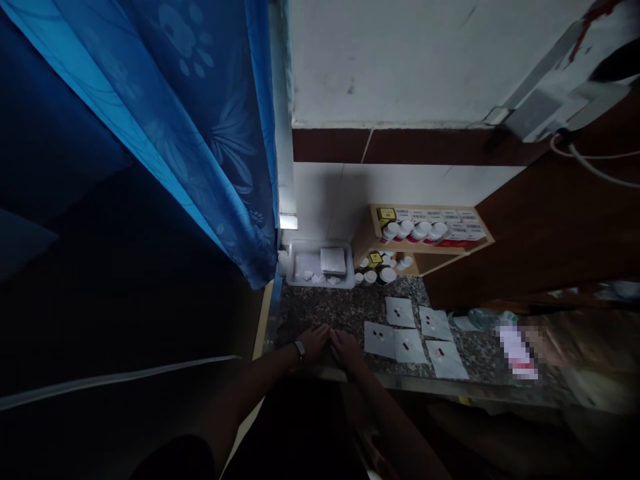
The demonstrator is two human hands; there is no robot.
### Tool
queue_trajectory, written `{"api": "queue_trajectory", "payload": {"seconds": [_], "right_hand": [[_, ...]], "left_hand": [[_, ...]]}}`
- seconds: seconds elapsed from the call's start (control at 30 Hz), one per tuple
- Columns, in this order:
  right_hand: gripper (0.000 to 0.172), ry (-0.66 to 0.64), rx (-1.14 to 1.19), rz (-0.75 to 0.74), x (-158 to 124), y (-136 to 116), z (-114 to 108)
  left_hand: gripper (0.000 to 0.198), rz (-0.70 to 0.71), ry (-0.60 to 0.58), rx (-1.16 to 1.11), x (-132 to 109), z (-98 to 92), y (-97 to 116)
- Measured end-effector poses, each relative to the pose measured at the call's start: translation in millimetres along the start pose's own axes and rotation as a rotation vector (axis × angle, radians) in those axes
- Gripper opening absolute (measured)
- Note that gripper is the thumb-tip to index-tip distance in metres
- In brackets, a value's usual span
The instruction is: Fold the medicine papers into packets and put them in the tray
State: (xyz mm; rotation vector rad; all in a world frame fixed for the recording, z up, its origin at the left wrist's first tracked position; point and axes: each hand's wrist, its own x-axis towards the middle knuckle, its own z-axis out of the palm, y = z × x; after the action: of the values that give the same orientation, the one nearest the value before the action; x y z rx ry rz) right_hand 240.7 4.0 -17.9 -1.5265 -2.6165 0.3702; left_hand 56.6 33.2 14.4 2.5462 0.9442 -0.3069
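Observation:
My left hand [314, 343], with a band at its wrist, lies flat on the speckled stone counter [320, 308] near its front edge. Beside it rests my right hand [346, 349], also flat, and the fingertips of both come together. Neither hand holds anything. To the right of my right hand, several square white papers lie spread out; the nearest paper [373, 348] bears small pills, as do the others. Behind my hands stands a white tray [291, 265] with a stack of white paper squares [333, 259] and small crumpled or folded white pieces.
A wooden shelf [431, 252] against the wall carries white-capped bottles [423, 231] and boxes [457, 231]. A clear plastic bottle [483, 319] lies at the right. A blue curtain [200, 133] hangs at the left. A power strip [545, 110] with cables is at the upper right.

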Motion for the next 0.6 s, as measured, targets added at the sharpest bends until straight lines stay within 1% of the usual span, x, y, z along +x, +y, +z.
{"api": "queue_trajectory", "payload": {"seconds": [0.1,0.17,0.23,0.37,0.5,0.6], "right_hand": [[0.044,-0.024,-0.018,0.004,-0.6,0.7,-5.0],[0.045,-0.033,-0.014,-0.004,0.0,2.1,-8.8],[0.042,-0.039,0.005,-0.016,0.9,4.3,-12.2],[0.033,-0.062,0.025,0.027,2.9,7.8,-14.8],[0.039,-0.08,-0.022,0.061,1.3,4.8,-9.3],[0.042,-0.066,-0.096,0.064,-5.5,1.7,-0.9]], "left_hand": [[0.055,0.045,-0.025,-0.03,-3.2,-12.0,-2.9],[0.057,0.036,-0.031,-0.042,-4.2,-17.5,-2.9],[0.055,0.015,-0.037,-0.031,-4.3,-19.1,-1.3],[0.049,-0.016,-0.055,0.023,-3.2,-12.7,3.3],[0.048,-0.07,-0.039,0.048,-1.7,-4.1,7.7],[0.047,-0.075,-0.047,0.062,0.0,-2.4,9.1]]}}
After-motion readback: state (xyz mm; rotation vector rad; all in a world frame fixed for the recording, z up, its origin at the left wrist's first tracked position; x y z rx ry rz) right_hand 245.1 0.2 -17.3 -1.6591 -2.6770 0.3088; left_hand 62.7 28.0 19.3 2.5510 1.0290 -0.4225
